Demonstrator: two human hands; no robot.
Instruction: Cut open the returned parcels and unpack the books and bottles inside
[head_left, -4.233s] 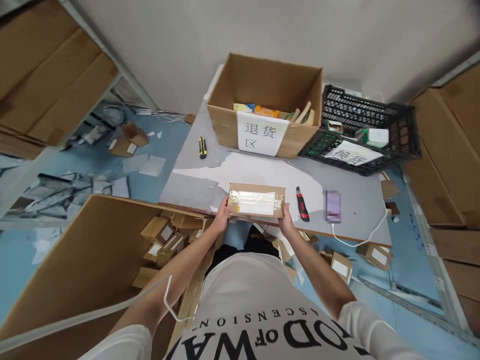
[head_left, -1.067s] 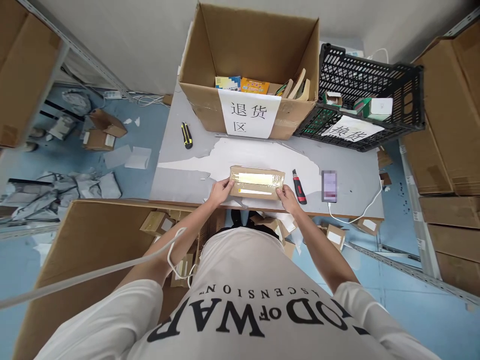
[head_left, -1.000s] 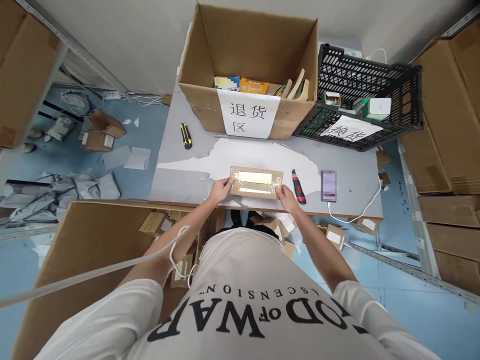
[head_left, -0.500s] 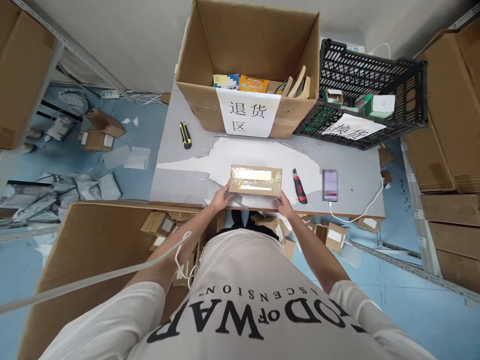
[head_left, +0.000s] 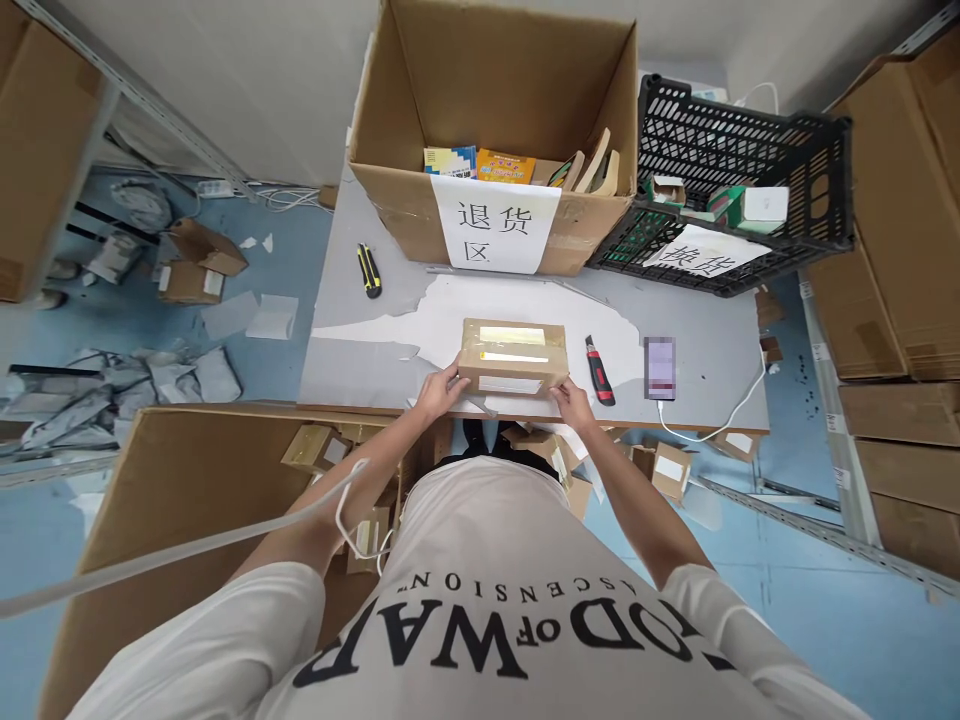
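A small taped cardboard box [head_left: 513, 366] with pale labels is at the table's front edge, its near side showing. My left hand [head_left: 441, 390] grips its left end, thumb against the near side. At the right end, my right hand [head_left: 572, 402] holds the near corner with its fingers closed on it. A red and black utility knife [head_left: 599, 370] lies just right of the box. Farther right is a phone [head_left: 660, 369] on a white cable. Toward the back left rests a yellow and black utility knife [head_left: 369, 271].
Behind stands a large open carton [head_left: 405, 215] with books inside and a paper sign. A black plastic crate [head_left: 814, 240] holding small boxes sits at its right. Below the table on the left is a big carton [head_left: 187, 500] with parcels. Shelves with cartons [head_left: 892, 230] flank the right.
The small box has tipped so that more of its near side, with a white label, now shows. Both hands have stayed at its ends, with the fingers shifted slightly.
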